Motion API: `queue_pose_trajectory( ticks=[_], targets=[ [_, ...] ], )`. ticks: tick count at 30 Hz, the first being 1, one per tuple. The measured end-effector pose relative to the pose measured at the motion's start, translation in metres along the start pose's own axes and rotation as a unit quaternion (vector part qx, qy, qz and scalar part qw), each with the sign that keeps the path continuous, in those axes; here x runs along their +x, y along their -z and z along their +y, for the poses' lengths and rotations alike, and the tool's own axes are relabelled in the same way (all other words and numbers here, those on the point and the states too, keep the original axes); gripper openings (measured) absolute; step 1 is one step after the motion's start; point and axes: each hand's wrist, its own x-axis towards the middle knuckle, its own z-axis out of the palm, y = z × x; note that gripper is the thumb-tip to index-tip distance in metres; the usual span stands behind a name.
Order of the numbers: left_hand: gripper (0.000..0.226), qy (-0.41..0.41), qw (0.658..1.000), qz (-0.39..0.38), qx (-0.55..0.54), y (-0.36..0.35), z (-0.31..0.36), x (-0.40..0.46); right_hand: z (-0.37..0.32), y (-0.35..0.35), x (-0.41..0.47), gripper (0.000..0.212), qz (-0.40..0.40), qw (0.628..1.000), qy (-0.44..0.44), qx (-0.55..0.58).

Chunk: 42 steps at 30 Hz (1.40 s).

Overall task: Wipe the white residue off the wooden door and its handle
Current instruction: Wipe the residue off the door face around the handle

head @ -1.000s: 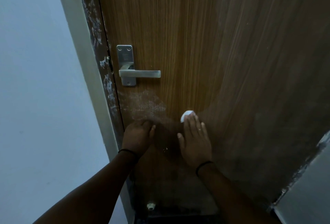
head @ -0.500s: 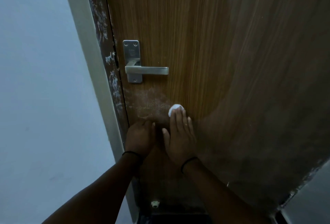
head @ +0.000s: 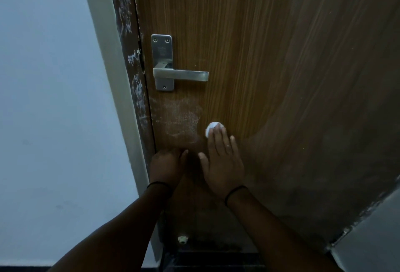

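A wooden door (head: 270, 55) fills the middle and right of the view. Its metal lever handle (head: 180, 74) sits on a steel plate at the left edge. Below the handle lies a patch of white residue (head: 180, 118). My right hand (head: 223, 161) is pressed flat on the door, fingers up, holding a small white pad (head: 211, 128) under the fingertips just right of the patch. My left hand (head: 166, 167) rests with curled fingers against the door near its edge, below the residue.
The dark door frame (head: 132, 72) left of the door carries white smears. A pale wall (head: 54, 98) lies further left. A small white doorstop (head: 183, 239) sits low near the floor. Another pale wall corner (head: 372, 239) shows at bottom right.
My right hand slid the white pad left toward the residue and has now shifted slightly back right. My left hand stayed in place on the door.
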Motion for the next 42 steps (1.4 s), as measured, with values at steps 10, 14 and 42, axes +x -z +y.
queue_pose_trajectory(
  ticks=[10, 14, 42],
  targets=[
    [0.035, 0.015, 1.000, -0.005, -0.018, 0.006, -0.009, 0.002, 0.012, -0.008, -0.011, 0.063, -0.021, 0.999, 0.031, -0.021],
    [0.032, 0.044, 0.998, 0.009, -0.040, 0.000, -0.009, -0.003, -0.020, 0.002, 0.020, 0.064, 0.014, 0.997, 0.072, -0.009],
    [0.036, 0.317, 0.920, -0.035, -0.227, -0.002, -0.022, -0.021, -0.043, 0.018, 0.040, 0.071, -0.006, 0.989, 0.143, -0.041]
  ],
)
